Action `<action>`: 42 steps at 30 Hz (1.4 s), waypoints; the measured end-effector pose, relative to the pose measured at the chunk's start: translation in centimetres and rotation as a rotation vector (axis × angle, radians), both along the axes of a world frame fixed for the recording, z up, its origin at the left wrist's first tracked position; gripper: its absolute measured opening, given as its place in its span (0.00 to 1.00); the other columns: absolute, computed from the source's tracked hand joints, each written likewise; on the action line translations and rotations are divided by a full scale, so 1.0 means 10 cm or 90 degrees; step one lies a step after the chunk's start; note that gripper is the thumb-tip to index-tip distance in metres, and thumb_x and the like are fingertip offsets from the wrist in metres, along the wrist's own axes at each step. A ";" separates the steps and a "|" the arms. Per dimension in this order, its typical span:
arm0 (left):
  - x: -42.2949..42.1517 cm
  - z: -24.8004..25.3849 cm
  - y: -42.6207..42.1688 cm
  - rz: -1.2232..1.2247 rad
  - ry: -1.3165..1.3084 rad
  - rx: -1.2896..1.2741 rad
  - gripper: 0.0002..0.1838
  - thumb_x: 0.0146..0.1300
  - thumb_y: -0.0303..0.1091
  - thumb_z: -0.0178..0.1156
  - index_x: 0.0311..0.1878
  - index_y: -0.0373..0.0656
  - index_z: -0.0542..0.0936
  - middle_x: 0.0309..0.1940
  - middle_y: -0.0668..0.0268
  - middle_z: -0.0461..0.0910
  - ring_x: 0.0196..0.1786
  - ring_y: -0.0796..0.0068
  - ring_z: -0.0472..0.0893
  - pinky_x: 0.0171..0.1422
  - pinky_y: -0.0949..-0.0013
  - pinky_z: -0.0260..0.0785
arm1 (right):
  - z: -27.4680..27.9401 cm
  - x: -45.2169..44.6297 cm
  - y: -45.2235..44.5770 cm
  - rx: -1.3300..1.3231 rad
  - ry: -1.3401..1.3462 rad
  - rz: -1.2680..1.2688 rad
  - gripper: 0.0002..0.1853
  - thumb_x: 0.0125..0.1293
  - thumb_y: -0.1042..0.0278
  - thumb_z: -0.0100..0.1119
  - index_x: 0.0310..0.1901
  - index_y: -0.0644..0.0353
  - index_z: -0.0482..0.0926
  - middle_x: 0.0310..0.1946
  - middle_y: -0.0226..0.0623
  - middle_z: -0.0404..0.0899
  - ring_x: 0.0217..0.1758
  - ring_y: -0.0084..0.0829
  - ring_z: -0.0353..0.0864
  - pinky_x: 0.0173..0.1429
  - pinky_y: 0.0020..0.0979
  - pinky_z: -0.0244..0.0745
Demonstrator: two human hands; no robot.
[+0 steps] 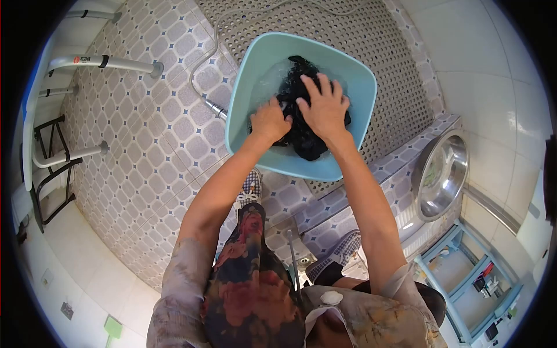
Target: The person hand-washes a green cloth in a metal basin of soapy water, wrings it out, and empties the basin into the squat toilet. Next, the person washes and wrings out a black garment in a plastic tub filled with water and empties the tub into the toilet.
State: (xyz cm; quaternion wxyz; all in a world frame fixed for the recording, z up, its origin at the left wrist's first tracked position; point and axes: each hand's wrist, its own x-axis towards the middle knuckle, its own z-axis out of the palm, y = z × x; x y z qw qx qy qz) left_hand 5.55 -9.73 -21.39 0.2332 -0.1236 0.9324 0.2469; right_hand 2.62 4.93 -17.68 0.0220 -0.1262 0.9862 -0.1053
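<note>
A square light-blue plastic basin (301, 168) stands on the floor with water in it. Wet black cloth (310, 145) lies bunched in the water; its exact kind of garment cannot be made out. My left hand (270, 122) is at the left side of the cloth, fingers curled into it and partly hidden. On top of the cloth rests my right hand (325, 113), its fingers spread apart and pressing down from the right.
A perforated mat (400, 87) lies under and behind the basin. A hose with a metal end (216, 108) runs beside it. A steel bowl (444, 174) leans at the right, above a blue shelf rack (464, 290). Metal-legged furniture (110, 62) stands left on the patterned tile floor (133, 156).
</note>
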 end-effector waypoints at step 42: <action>-0.13 0.07 -0.15 0.499 -0.094 1.003 0.17 0.69 0.47 0.60 0.41 0.41 0.76 0.36 0.67 0.80 0.41 0.79 0.77 0.45 0.73 0.70 | 0.72 0.62 -0.24 -0.652 -0.154 -0.044 0.15 0.47 0.78 0.55 0.38 0.56 0.83 0.42 0.38 0.80 0.47 0.39 0.81 0.53 0.35 0.76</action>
